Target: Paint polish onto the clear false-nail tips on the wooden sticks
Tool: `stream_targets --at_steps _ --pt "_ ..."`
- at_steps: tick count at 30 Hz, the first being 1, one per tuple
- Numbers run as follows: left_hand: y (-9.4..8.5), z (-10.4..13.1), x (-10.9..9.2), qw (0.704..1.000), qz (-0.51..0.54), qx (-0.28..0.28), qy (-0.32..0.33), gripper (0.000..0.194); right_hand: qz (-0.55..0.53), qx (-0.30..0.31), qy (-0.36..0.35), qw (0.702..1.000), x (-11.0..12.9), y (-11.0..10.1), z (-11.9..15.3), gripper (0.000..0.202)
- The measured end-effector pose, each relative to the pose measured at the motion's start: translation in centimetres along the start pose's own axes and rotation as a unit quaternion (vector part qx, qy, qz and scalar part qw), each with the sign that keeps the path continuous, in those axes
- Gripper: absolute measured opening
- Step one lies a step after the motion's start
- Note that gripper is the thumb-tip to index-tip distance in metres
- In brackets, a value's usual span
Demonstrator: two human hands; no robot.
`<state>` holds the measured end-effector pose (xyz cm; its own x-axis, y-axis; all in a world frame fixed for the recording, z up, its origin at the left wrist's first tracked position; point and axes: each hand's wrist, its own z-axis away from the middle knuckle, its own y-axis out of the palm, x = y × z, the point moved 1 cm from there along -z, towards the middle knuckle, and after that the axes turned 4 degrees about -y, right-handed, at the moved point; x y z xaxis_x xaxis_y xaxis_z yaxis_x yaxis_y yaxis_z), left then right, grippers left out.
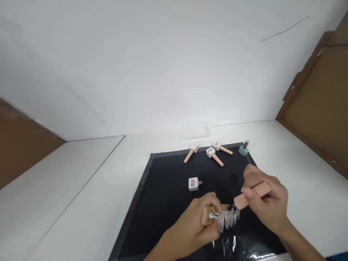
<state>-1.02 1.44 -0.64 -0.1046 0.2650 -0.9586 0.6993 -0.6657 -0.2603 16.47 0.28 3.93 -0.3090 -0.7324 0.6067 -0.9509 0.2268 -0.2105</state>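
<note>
Taking the clear nail tips [228,219] as the centre of our clock, we see the pale surface [81,188] spread around a black mat [160,188], with a clear tray [197,137] beyond it toward 11 o'clock. Our left hand [190,224] comes in from 8 o'clock, its grip closed around a wooden holder [206,216] that bears the tips in a close row. Our right hand [272,214] sits at 3 o'clock, wrist low and fingers bent, its grip pinching a pink brush cap [240,201] that slants down from 2 o'clock. On the mat, three capped white bottles lie between 11 and 12 o'clock: one [194,147] apart, two [210,152] [216,145] near each other. A teal bottle [243,150] is near 12:30, by the mat's far corner, and an uncapped white bottle [193,183] lies on its side at 10 o'clock. We judge the step in hand to be brushwork at the tips; any further stroke calls for a steady holder and a light, angled brush. The cap's dark brush end is at the row's upper edge, but we cannot tell whether it touches.
</note>
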Motion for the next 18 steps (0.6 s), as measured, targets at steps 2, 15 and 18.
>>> stream_targets --at_steps 2,15,18 --pt "0.2 0.0 0.2 0.998 0.059 -0.006 -0.025 0.012 -0.049 0.043 -0.009 0.998 0.0 0.1 0.0 0.018" --pt "0.5 -1.7 0.9 0.903 0.407 -0.084 -0.113 0.04 -0.038 -0.033 0.215 0.975 -3.2 -1.2 -0.4 0.02" --pt "-0.2 -1.7 0.6 0.874 0.441 -0.155 -0.133 0.046 -0.107 0.029 0.266 0.958 -4.1 -1.8 -1.0 0.029"
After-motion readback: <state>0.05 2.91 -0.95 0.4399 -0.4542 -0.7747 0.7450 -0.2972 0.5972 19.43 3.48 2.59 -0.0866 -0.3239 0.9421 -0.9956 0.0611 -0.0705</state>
